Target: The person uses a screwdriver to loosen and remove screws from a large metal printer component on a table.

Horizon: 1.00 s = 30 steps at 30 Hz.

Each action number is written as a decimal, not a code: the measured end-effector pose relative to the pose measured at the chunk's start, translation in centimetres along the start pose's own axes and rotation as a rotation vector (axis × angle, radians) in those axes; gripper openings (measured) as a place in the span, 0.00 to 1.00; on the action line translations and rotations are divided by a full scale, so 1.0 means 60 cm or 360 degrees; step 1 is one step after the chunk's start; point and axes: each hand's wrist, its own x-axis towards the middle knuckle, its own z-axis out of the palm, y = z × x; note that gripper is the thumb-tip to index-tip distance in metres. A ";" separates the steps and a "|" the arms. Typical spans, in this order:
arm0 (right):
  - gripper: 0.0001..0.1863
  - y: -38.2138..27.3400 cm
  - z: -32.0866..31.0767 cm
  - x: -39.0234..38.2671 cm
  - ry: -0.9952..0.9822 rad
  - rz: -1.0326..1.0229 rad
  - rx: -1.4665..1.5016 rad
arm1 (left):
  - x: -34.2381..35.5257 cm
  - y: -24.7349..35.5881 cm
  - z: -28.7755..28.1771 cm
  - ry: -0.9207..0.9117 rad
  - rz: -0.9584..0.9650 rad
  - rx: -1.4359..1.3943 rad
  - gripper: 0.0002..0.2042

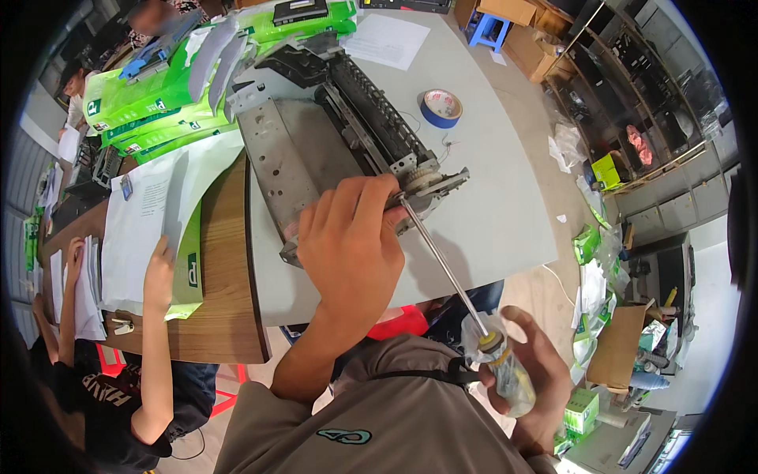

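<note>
A stripped printer chassis of grey sheet metal and black plastic lies on the pale table. My left hand is closed over its near right corner, beside the gears. In my right hand is a long screwdriver, its clear handle wrapped in plastic film. The shaft slants up and left, and its tip meets the chassis close to my left fingertips. Whether the tip sits in a screw is hidden.
A blue-edged tape roll and paper sheets lie on the table. Green paper packs are stacked at the left. A co-worker's hand rests on papers there. Shelving and packaging line the right.
</note>
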 end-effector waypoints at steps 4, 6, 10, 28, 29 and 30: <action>0.40 0.013 0.014 -0.019 0.0085 -0.0578 -0.0405 | -0.002 -0.001 0.000 0.0057 0.0025 -0.0020 0.14; 0.44 0.035 0.012 -0.022 0.0124 -0.1166 -0.0658 | -0.002 0.001 -0.006 -0.0022 -0.0055 -0.0039 0.15; 0.40 0.057 -0.040 -0.003 0.0070 -0.1752 -0.1670 | 0.000 0.005 -0.012 0.0000 -0.0048 -0.0022 0.15; 0.29 0.019 -0.066 -0.060 0.0611 -0.1745 -0.2346 | 0.004 0.022 -0.005 0.0049 -0.0045 0.0012 0.12; 0.29 0.021 -0.073 -0.046 0.0567 -0.1747 -0.2348 | 0.006 0.022 -0.007 0.0008 -0.0033 -0.0025 0.12; 0.30 0.024 -0.063 -0.023 0.0633 -0.1817 -0.2143 | 0.007 0.022 -0.009 -0.0033 -0.0020 -0.0044 0.12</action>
